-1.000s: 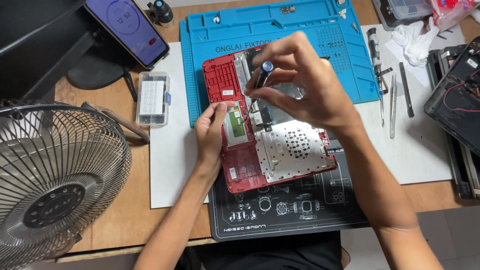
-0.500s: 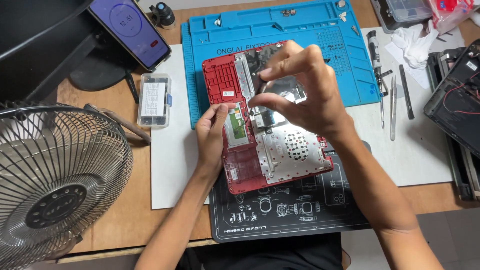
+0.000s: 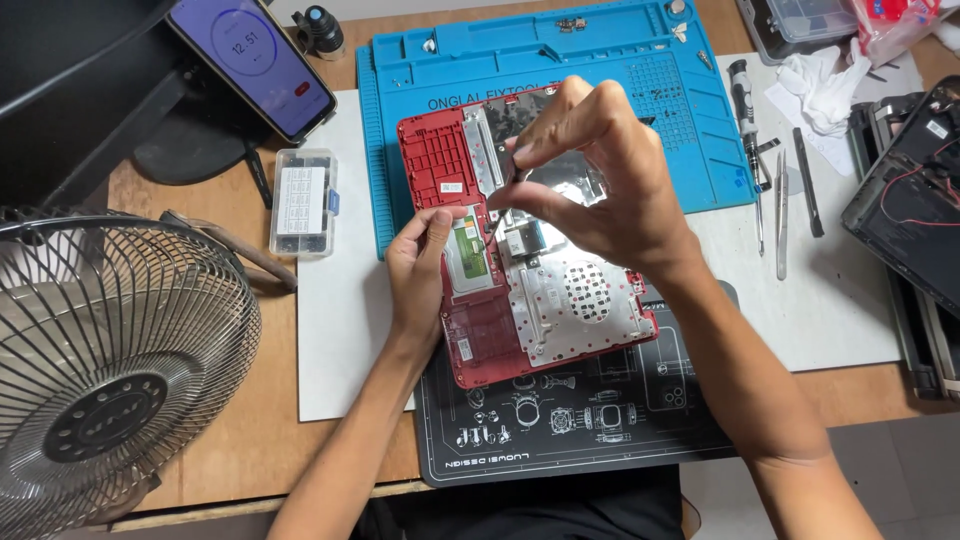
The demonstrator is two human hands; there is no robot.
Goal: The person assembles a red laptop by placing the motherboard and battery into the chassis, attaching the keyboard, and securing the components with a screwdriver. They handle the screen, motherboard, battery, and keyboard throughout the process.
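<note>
Lying nearest the wearer, a black work mat point(image 3: 560, 440) printed with white diagrams is seen at the desk edge, and the lower end of a red laptop shell point(image 3: 440, 160) is rested on it. The shell is opened, inner side up, and a silver metal plate point(image 3: 580, 300) is fixed inside it. The left hand point(image 3: 420, 270) is laid on the shell's left side, fingers curled together, its fingertips pressed at a small green board point(image 3: 468, 262). The right hand point(image 3: 600, 180) is held above the shell's middle, thumb and fingers pinched around a thin dark tool point(image 3: 512, 165); its tip is hidden, so what is touched cannot be told. A wire fan guard point(image 3: 110, 370) is seen at the left edge.

Farther out, a small clear box point(image 3: 303, 203) is placed on the white sheet point(image 3: 340, 320), left of the shell; small dark parts are held in its compartments, too small to identify. The shell's upper end is rested on a blue repair mat point(image 3: 640, 70), in whose top trays a few small parts are kept. To the right, tweezers point(image 3: 780, 215) and a screwdriver point(image 3: 742, 100) are laid. At the far edge, a phone point(image 3: 250, 60) is propped, and 1 clear lidded container point(image 3: 800, 25) is seen, contents unclear.
</note>
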